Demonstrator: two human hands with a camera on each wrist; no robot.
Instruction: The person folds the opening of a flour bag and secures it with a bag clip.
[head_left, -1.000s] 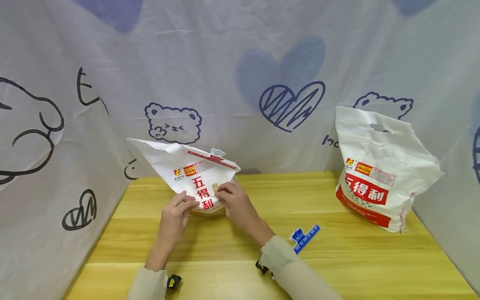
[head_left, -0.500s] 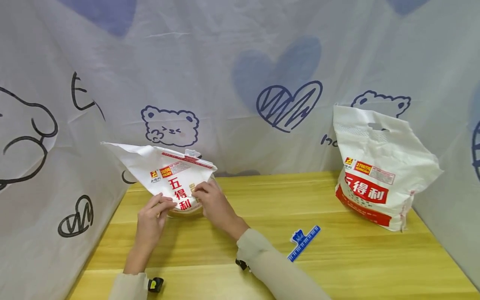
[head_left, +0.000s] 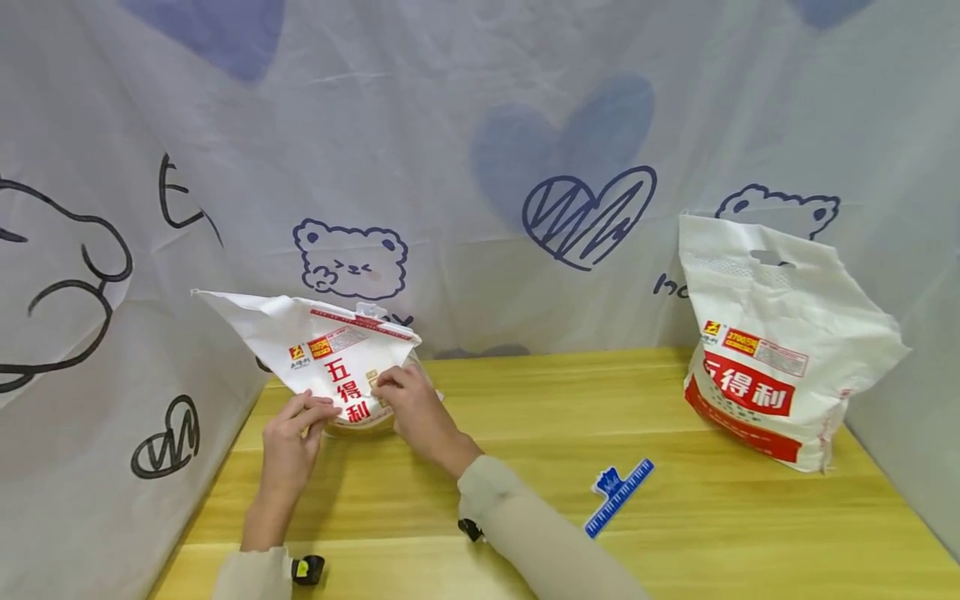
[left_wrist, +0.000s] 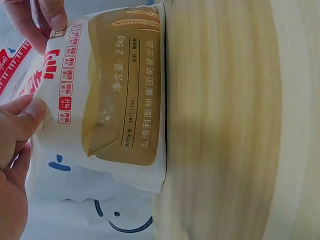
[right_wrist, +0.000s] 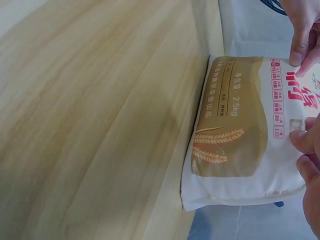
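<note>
A white flour bag [head_left: 322,358] with red lettering stands at the back left of the table, its folded top slanting to a point on the left. Across that top sits a red clip [head_left: 360,322] with a clear handle. My left hand [head_left: 291,437] pinches the bag's front at the lower left, thumb against the material in the left wrist view. On the other side of the lettering, my right hand [head_left: 420,417] pinches the front between thumb and fingers. The brown lower panel [right_wrist: 227,115] with wheat ears faces me below both hands, down at the tabletop.
A second white flour bag [head_left: 780,358] with a handle hole stands upright at the back right. A blue clip [head_left: 618,498] lies on the wooden table [head_left: 540,417] between the bags. Patterned cloth [head_left: 450,167] hangs behind and at both sides.
Both hands have shifted left across the table together with the clipped flour bag, keeping their pinch on its front. The blue clip and second bag stay where they were.
</note>
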